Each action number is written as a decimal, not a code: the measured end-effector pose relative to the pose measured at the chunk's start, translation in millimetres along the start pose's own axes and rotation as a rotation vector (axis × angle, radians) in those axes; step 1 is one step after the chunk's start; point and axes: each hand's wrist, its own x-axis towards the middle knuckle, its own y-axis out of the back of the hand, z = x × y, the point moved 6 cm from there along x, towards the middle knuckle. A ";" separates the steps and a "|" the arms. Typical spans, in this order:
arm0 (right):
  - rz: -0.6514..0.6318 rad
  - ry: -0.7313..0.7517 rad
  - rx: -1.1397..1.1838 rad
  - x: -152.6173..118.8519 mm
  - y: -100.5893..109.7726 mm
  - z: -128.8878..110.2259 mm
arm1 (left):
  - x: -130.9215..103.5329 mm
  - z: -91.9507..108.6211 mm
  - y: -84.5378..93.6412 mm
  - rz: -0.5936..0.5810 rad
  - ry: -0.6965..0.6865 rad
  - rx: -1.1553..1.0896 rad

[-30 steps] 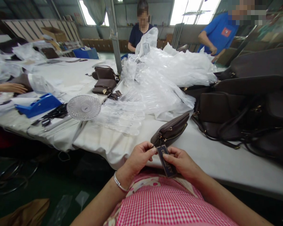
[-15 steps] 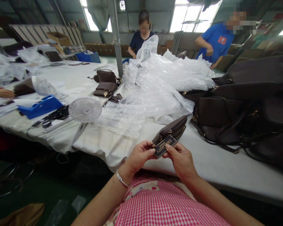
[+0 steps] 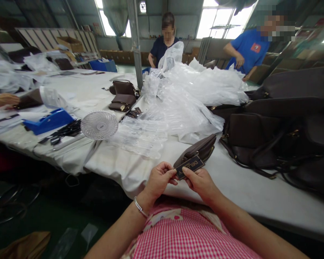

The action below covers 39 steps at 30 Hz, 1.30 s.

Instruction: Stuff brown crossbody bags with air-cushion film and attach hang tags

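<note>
A black hang tag [image 3: 196, 164] with gold lettering and a gold border is held in front of me. My left hand [image 3: 162, 178] pinches its left end between thumb and fingers. Across the tag's lower edge lies the thumb of my right hand [image 3: 201, 183], covering part of the lettering, with the fingers curled behind. Just beyond the tag a dark brown handbag [image 3: 190, 149] rests on the white-covered table [image 3: 116, 163], with gold zip hardware. Whether a cord joins the tag to the bag is hidden.
Clear plastic bags [image 3: 183, 90] are heaped ahead. Dark brown handbags [image 3: 256, 133] are piled at the right. On the left are a white fan [image 3: 99, 125], a blue tape dispenser [image 3: 48, 121] and another brown bag [image 3: 123, 97]. A metal post [image 3: 136, 46] rises mid-table; other people stand beyond.
My right thumb has slid left along the tag, covering more of the lettering. The tag has turned slightly flatter. My left hand keeps its pinch.
</note>
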 end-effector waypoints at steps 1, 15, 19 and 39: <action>0.053 0.012 -0.033 -0.5 0.5 -1.0 | -0.9 0.8 0.7 0.034 -0.014 0.019; 0.219 0.012 -0.079 -8.0 -0.1 4.7 | -6.8 1.5 -0.9 0.304 -0.061 -0.027; 0.224 0.001 -0.050 -11.4 -2.7 2.8 | -8.7 5.2 -1.7 0.313 -0.132 0.127; 0.189 -0.005 0.247 -1.0 -12.5 9.3 | -19.3 38.4 -15.3 0.188 -0.572 1.072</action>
